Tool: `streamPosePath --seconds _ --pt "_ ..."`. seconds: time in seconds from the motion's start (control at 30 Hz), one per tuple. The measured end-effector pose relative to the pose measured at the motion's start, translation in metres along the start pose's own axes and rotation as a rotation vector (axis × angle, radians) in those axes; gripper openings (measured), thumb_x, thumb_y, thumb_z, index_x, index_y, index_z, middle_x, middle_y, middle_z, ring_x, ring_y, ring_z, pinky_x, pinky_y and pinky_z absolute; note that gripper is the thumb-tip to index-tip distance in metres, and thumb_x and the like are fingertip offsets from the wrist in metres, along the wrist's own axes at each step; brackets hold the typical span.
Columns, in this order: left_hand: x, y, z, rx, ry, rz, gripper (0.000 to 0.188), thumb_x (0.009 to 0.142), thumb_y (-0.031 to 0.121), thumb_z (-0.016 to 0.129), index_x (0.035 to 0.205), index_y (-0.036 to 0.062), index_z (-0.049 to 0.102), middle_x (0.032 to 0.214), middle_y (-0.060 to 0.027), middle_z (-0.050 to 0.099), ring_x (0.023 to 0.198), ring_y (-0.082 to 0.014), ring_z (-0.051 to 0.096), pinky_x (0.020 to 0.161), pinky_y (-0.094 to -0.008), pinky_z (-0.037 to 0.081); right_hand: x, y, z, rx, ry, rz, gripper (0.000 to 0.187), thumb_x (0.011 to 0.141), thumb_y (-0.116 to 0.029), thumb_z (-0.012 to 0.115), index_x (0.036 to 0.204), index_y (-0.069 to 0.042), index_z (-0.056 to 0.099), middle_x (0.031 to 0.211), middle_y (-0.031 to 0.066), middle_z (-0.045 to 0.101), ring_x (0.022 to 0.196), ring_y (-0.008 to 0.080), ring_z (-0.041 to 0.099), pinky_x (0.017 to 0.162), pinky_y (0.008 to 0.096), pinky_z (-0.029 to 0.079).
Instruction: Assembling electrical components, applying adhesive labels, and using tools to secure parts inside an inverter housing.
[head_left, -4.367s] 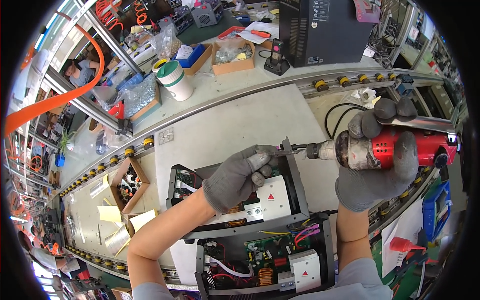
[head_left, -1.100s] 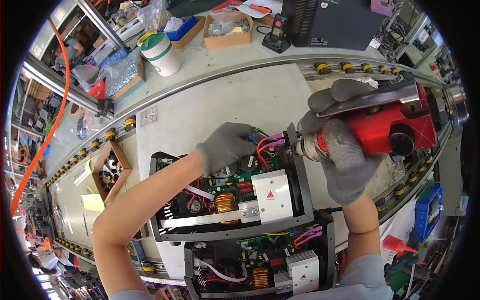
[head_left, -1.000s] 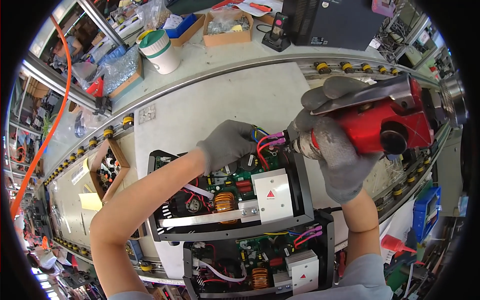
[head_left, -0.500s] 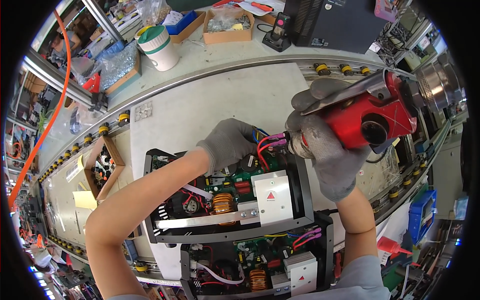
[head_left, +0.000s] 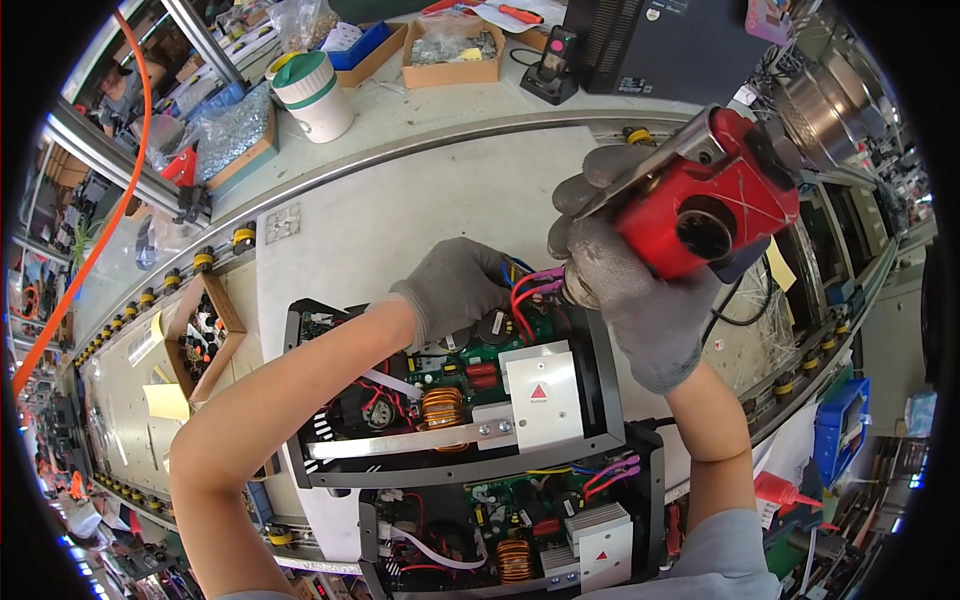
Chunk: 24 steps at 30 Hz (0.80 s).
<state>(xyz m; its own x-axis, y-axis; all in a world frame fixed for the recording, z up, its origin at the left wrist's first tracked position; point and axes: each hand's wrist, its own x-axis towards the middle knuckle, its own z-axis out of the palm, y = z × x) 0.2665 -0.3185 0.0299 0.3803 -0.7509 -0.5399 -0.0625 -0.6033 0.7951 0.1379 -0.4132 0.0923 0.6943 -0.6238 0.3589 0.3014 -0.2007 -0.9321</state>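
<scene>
An open black electronics chassis [head_left: 600,380] with a green circuit board, a copper coil and a white cover lies on the grey work plate [head_left: 400,210]. My left hand [head_left: 455,295], in a grey glove, rests inside its far edge on the board beside a bundle of red, blue and purple wires [head_left: 525,285]. My right hand [head_left: 625,300], also gloved, grips a red electric screwdriver [head_left: 705,195], held steeply with its tip down at the chassis's far right corner. The tip itself is hidden behind my fingers. A second open chassis [head_left: 520,540] sits nearer to me.
A white and green jar [head_left: 312,92], cardboard boxes of parts [head_left: 452,45] and a black cabinet [head_left: 660,45] stand beyond the conveyor rail. A small tray of parts [head_left: 205,335] lies to the left. An orange hose [head_left: 95,230] arcs at far left. Blue bins [head_left: 840,430] sit right.
The red screwdriver has swung from lying sideways to pointing steeply down at the chassis corner. My left hand moved from the white cover to the far edge by the wires.
</scene>
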Motion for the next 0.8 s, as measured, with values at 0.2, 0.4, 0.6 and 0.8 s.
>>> streamPosePath --seconds 0.2,0.4,0.6,0.8 --pt "0.005 -0.006 -0.002 0.100 -0.019 0.114 0.016 0.081 0.008 0.066 0.096 0.0066 0.071 0.062 -0.0018 0.061 0.045 -0.0062 0.051 0.037 -0.0237 0.040 0.002 0.010 0.005 0.053 -0.005 -0.108 0.044 0.074 0.011 0.061 0.115 0.001 0.050 0.097 0.0156 0.061 0.075 0.0186 0.060 0.055 0.0261 0.048" --pt "0.010 -0.011 0.001 0.098 0.022 0.182 0.016 0.080 0.009 0.065 0.095 0.0050 0.071 0.062 -0.0030 0.062 0.045 -0.0090 0.053 0.039 -0.0256 0.043 0.002 0.016 0.002 0.018 -0.014 -0.078 0.045 0.072 0.015 0.059 0.113 0.002 0.049 0.098 0.0133 0.060 0.080 0.0192 0.061 0.065 0.0292 0.051" --pt "0.017 -0.026 -0.002 -0.022 -0.027 0.218 0.016 0.080 0.008 0.064 0.094 0.0040 0.070 0.062 -0.0046 0.062 0.045 -0.0101 0.053 0.041 -0.0261 0.044 0.007 0.014 0.008 -0.234 -0.087 -0.298 0.047 0.070 0.016 0.060 0.113 0.001 0.048 0.097 0.0098 0.059 0.087 0.0163 0.060 0.066 0.0280 0.052" --pt "0.022 -0.029 0.001 -0.020 -0.035 0.236 0.012 0.080 0.007 0.063 0.090 0.0031 0.070 0.059 -0.0048 0.061 0.043 -0.0108 0.053 0.038 -0.0265 0.042 0.018 0.029 0.016 -0.209 -0.010 -0.473 0.036 0.061 -0.013 0.075 0.084 0.001 0.050 0.059 0.0085 0.059 0.046 0.0195 0.060 0.044 0.0279 0.047"
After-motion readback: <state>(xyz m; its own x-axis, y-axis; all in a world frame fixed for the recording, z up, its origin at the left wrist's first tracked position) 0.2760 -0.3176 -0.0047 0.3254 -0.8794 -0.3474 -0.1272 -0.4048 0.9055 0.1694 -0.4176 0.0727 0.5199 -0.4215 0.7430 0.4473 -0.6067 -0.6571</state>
